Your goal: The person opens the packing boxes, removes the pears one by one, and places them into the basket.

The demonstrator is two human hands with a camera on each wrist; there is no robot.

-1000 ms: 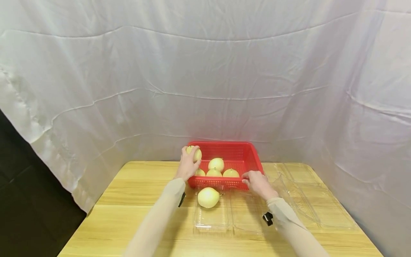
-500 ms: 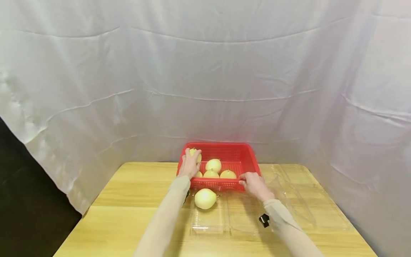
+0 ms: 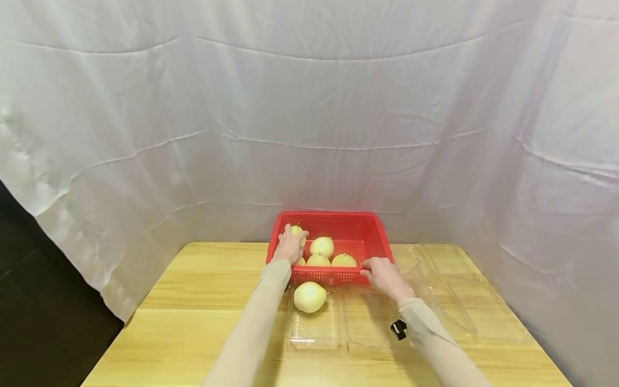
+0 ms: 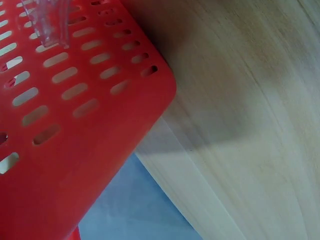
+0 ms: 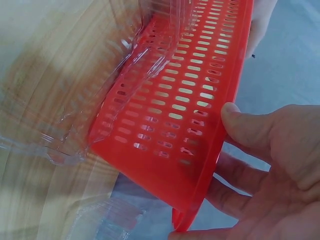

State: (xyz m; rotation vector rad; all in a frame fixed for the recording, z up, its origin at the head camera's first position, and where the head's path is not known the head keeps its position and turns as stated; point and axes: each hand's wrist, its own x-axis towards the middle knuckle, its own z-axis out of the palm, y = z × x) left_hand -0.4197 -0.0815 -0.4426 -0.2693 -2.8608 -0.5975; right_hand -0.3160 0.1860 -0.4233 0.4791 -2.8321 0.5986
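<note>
A red plastic basket [image 3: 333,216] stands at the back of the table with several pale yellow pears [image 3: 322,246] inside. My left hand [image 3: 289,248] reaches over its left side, fingers and thumb around a pear [image 3: 298,235] in the back left corner. The left wrist view shows the basket's slotted wall [image 4: 90,120], but not the hand's grip. My right hand [image 3: 387,277] holds the front right part of the rim; the right wrist view shows its thumb [image 5: 245,122] on the rim and its other fingers behind it. One pear [image 3: 310,297] sits in a clear plastic container [image 3: 314,339] in front of the basket.
A second clear container [image 3: 369,328] stands right of the first one. More clear plastic packaging [image 3: 464,295] lies on the right part of the wooden table [image 3: 193,333]. A pale curtain [image 3: 309,123] hangs behind and beside the table.
My left hand has moved a little right, further over the basket's inside, and the pear with it sits slightly lower. My right hand keeps its hold on the rim. The view has shifted slightly.
</note>
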